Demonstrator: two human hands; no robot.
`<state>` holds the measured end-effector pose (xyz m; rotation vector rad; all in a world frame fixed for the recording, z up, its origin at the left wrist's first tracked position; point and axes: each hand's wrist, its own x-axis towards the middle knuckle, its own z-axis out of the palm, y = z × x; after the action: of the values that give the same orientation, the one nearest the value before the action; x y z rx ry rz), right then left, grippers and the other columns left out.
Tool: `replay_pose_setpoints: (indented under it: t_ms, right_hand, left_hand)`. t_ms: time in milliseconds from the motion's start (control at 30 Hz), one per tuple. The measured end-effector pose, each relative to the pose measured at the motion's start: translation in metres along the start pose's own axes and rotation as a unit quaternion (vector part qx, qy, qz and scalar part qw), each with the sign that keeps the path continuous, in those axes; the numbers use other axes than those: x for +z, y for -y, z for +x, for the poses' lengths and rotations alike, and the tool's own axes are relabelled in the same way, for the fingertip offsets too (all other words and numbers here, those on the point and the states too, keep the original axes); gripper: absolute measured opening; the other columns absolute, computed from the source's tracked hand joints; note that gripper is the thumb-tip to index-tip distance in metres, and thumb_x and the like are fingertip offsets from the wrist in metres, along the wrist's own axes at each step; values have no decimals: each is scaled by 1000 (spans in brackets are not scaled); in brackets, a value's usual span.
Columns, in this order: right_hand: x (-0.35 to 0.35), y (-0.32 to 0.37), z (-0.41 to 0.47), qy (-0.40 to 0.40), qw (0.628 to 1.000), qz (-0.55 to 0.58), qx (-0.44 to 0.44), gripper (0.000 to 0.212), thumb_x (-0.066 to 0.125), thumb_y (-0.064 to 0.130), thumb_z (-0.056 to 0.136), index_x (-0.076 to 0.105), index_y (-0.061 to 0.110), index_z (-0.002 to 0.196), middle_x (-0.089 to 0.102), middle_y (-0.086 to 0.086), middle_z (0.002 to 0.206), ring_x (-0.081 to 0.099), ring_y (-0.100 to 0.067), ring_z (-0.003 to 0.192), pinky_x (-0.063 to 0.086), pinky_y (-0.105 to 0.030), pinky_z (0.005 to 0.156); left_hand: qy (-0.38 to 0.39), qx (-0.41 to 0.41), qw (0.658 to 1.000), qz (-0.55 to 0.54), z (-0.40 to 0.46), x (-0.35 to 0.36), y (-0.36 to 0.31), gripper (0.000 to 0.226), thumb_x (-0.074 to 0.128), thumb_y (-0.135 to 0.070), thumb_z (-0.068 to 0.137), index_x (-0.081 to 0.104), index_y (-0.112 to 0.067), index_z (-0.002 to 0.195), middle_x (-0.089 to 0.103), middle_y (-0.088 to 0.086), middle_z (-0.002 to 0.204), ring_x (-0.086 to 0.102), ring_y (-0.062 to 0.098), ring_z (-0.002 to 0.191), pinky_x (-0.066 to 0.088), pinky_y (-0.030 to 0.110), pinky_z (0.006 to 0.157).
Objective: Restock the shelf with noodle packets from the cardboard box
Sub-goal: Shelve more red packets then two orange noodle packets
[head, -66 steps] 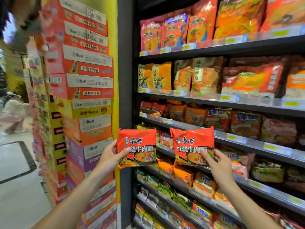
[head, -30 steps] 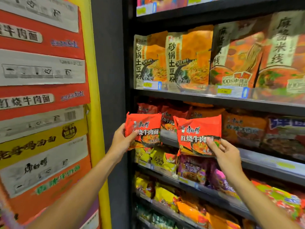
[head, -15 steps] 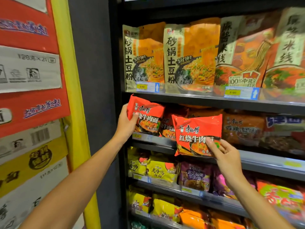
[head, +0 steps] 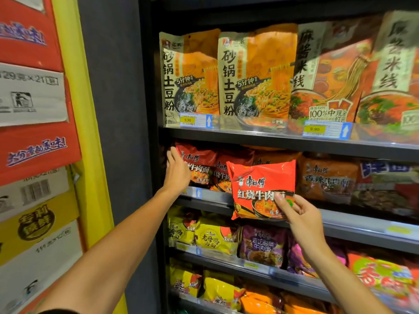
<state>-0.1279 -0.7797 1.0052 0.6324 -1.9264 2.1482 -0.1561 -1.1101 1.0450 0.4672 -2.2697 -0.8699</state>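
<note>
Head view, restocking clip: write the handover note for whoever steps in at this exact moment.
Left hand: fingers against the red beef noodle packet at the left end of the second shelf; whether it grips or only pushes is unclear.
Right hand: pinches a second red packet by its lower right corner, held in front of the shelf, not yet in.
Done: the left packet sits among matching red packets.
Left: seat it fully, shelve the right hand's packet beside it, then fetch more from the cardboard box, which is not identifiable here.
</note>
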Motion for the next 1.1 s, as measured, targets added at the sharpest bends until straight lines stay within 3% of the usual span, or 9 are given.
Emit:
replay_pose_setpoints:
  t_ms: [67,133,267,433,533,800,933,1033,1100]
  right_hand:
    - [-2,0,0,3,1000,-2,3,21,69,28,92,73,16,109,78,2,100,73,-11,96,55,-18,77]
    - [-3,2,0,3,1000,1,8,22,69,29,92,73,16,110,78,2,100,74,-12,96,56,-19,79]
    - [-1,4,1,0,999,17,35,25,70,32,90,73,16,109,79,1,99,74,-14,96,54,-34,87]
    - [18,6,10,-5,998,24,60,26,70,36,91,73,14,105,79,2,96,75,-13,92,55,-34,85]
    - [37,3,23,-32,996,28,82,27,72,37,90,73,12,101,79,2,92,75,-12,90,57,-33,85]
    - [82,-19,71,-69,989,21,126,37,73,43,88,68,11,104,75,-3,98,71,-16,91,56,-33,80]
    - [92,-32,88,-66,989,-45,125,53,74,57,78,65,12,106,74,-3,100,71,-21,94,58,-42,88]
    - [95,-31,95,-43,982,-148,107,51,74,52,82,62,8,106,70,-6,100,68,-24,95,56,-42,87]
    - [91,-27,100,-5,968,-236,85,52,74,59,79,65,10,97,70,-5,96,67,-25,92,56,-43,83]
  left_hand:
    - [-59,33,995,68,-6,4,-8,83,52,4,93,-6,3,153,-5,23,163,2,34,152,17,40,121]
    - [-92,53,988,108,-11,10,-10,94,63,10,83,2,1,154,-2,24,162,1,36,152,21,45,121]
    - [-151,139,974,95,-35,18,-9,82,58,7,83,18,-6,153,9,16,162,6,31,152,21,49,122]
    - [-41,263,962,60,-75,19,5,54,54,-18,96,37,-17,147,23,-2,158,18,18,149,24,46,121]
    - [-4,266,961,80,-92,18,12,51,51,-30,99,38,-19,147,27,-3,156,21,16,147,26,44,120]
    - [46,233,968,82,-106,11,22,53,50,-35,100,33,-26,149,19,-6,157,9,13,148,21,44,121]
    - [68,237,966,73,-107,9,21,53,48,-39,100,31,-29,149,14,-10,158,5,11,148,20,44,121]
    - [77,233,967,64,-106,8,20,54,48,-40,100,30,-30,150,13,-11,157,5,10,148,21,44,121]
    - [81,233,967,62,-105,6,19,54,48,-40,100,29,-32,150,12,-11,158,4,9,148,20,43,121]
